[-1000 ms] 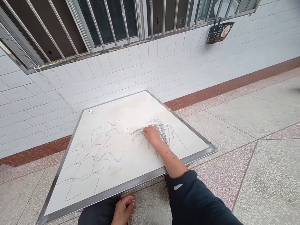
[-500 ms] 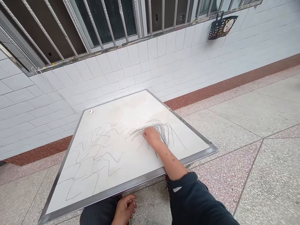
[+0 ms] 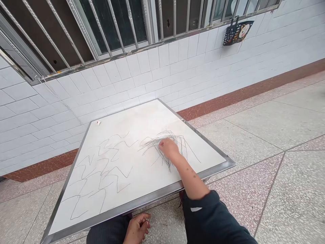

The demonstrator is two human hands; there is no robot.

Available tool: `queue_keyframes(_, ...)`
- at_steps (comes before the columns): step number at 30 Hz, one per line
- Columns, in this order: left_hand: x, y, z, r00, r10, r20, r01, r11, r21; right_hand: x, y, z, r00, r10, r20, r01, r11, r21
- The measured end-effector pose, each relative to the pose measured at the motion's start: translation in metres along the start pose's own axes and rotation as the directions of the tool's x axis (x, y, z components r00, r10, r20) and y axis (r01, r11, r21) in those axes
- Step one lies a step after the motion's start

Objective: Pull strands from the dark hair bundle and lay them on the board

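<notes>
A white table [image 3: 137, 115] with a metal rim carries a tangled bundle of thin dark strands [image 3: 166, 161] on its right half. My right hand [image 3: 169, 148] is over that bundle, fingers pinched together at its upper middle; the strands fan out to both sides of it. Whatever lies between the fingertips is too small to make out. Separate bent strands [image 3: 101, 173] are spread over the left half. Below the near edge, over my leg, my left hand [image 3: 138, 227] hangs with fingers loosely curled and apart, holding nothing.
A small white and red object [image 3: 99, 123] sits at the table's far left corner. Behind the table stands a white tiled wall [image 3: 122, 81] with barred windows above. A black perforated basket [image 3: 236, 33] hangs from the bars. Speckled floor [image 3: 279, 189] lies to the right.
My right hand has moved slightly right over the bundle, and some strands around it have shifted. My left hand stays low beside the near edge.
</notes>
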State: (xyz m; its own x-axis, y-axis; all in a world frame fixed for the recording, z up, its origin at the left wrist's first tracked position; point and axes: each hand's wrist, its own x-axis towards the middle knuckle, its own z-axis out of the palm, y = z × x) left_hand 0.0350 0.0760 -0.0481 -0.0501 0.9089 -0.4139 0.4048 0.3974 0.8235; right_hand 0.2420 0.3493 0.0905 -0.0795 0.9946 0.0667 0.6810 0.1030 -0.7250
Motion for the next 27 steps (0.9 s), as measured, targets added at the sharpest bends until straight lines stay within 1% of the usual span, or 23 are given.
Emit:
queue_keyframes(3,-0.002,0.001,0.000,1.000,0.029,0.011,-0.029,1.000,0.001,-0.003,-0.003,-0.001,1.000,0.000,-0.011,0.002,0.991,0.137)
queue_keyframes(7,-0.007,0.012,0.000,0.994,0.102,0.033,-0.103,0.995,0.018,-0.005,-0.006,-0.002,0.998,0.005,-0.062,0.017,0.940,0.342)
queue_keyframes(10,-0.013,0.023,0.001,0.986,0.162,0.049,-0.164,0.986,0.032,-0.005,-0.007,-0.004,0.995,0.018,-0.100,0.035,0.863,0.503)
queue_keyframes(13,-0.023,0.035,0.002,0.980,0.187,0.063,-0.187,0.982,-0.007,-0.005,-0.009,-0.009,0.996,0.010,-0.092,0.053,0.755,0.654)
queue_keyframes(15,-0.031,0.051,0.000,0.976,0.199,0.088,-0.194,0.979,-0.064,-0.007,-0.011,-0.013,0.998,-0.021,-0.063,0.061,0.679,0.732)
queue_keyframes(16,-0.036,0.063,-0.004,0.972,0.215,0.090,-0.207,0.974,-0.093,-0.009,-0.012,-0.015,0.998,-0.045,-0.039,0.059,0.643,0.764)
queue_keyframes(17,-0.041,0.077,-0.009,0.968,0.242,0.062,-0.233,0.965,-0.122,-0.011,-0.014,-0.017,0.997,-0.073,-0.008,0.052,0.612,0.790)
queue_keyframes(19,-0.049,0.113,-0.027,0.959,0.266,-0.099,-0.278,0.951,-0.137,-0.020,-0.019,-0.020,0.988,-0.138,0.069,0.021,0.565,0.825)
queue_keyframes(20,-0.052,0.133,-0.038,0.946,0.266,-0.183,-0.291,0.948,-0.129,-0.026,-0.022,-0.020,0.976,-0.177,0.126,-0.012,0.534,0.846)
queue_keyframes(21,-0.055,0.153,-0.050,0.920,0.261,-0.292,-0.305,0.945,-0.117,-0.034,-0.026,-0.021,0.958,-0.217,0.190,-0.059,0.494,0.867)
queue_keyframes(22,-0.056,0.171,-0.062,0.870,0.258,-0.421,-0.327,0.940,-0.099,-0.041,-0.030,-0.021,0.929,-0.263,0.259,-0.121,0.445,0.887)
queue_keyframes(23,-0.058,0.188,-0.074,0.794,0.254,-0.552,-0.355,0.931,-0.083,-0.050,-0.034,-0.020,0.895,-0.307,0.323,-0.190,0.391,0.901)
queue_keyframes(24,-0.058,0.201,-0.084,0.716,0.245,-0.654,-0.376,0.924,-0.066,-0.058,-0.038,-0.020,0.859,-0.347,0.375,-0.256,0.343,0.904)
queue_keyframes(25,-0.058,0.212,-0.093,0.646,0.238,-0.725,-0.387,0.921,-0.042,-0.067,-0.043,-0.019,0.825,-0.383,0.416,-0.313,0.304,0.900)
queue_keyframes(26,-0.058,0.218,-0.099,0.617,0.252,-0.746,-0.385,0.923,-0.006,-0.075,-0.047,-0.018,0.795,-0.409,0.448,-0.360,0.276,0.891)
queue_keyframes(27,-0.058,0.222,-0.103,0.601,0.264,-0.754,-0.380,0.925,0.021,-0.083,-0.051,-0.017,0.766,-0.430,0.477,-0.403,0.257,0.879)
